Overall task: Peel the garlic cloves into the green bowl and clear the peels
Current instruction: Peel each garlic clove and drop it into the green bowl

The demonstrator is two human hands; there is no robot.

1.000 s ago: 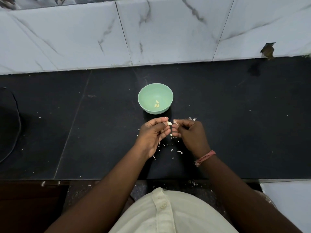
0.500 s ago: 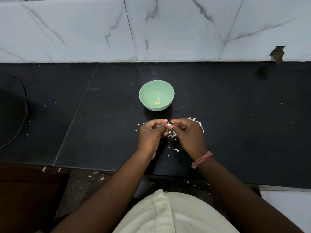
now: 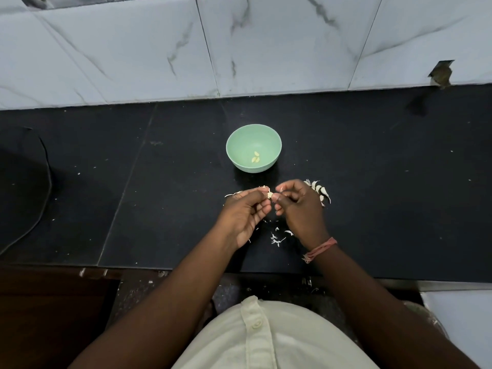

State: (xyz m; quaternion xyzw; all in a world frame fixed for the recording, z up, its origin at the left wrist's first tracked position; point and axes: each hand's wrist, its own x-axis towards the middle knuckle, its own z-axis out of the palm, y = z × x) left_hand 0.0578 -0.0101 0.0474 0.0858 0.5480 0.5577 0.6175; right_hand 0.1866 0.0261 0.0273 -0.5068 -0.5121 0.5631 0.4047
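A green bowl (image 3: 241, 141) stands on the black counter with three peeled cloves (image 3: 255, 157) in its bottom. Just in front of it, my left hand (image 3: 246, 215) and my right hand (image 3: 300, 209) meet above the counter. Both pinch one small garlic clove (image 3: 270, 195) between fingertips and thumbs. A row of unpeeled cloves (image 3: 320, 194) lies on the counter behind my right hand, partly hidden by it. White peel scraps (image 3: 277, 237) are scattered under and between my hands.
The black counter (image 3: 386, 195) runs left to right, with a marble-tiled wall (image 3: 266, 43) behind it. A dark round object (image 3: 18, 187) sits at the far left. The counter's front edge lies just below my wrists.
The view has shifted a little. My hands stay together on the clove, and more of the unpeeled cloves show behind my right hand.
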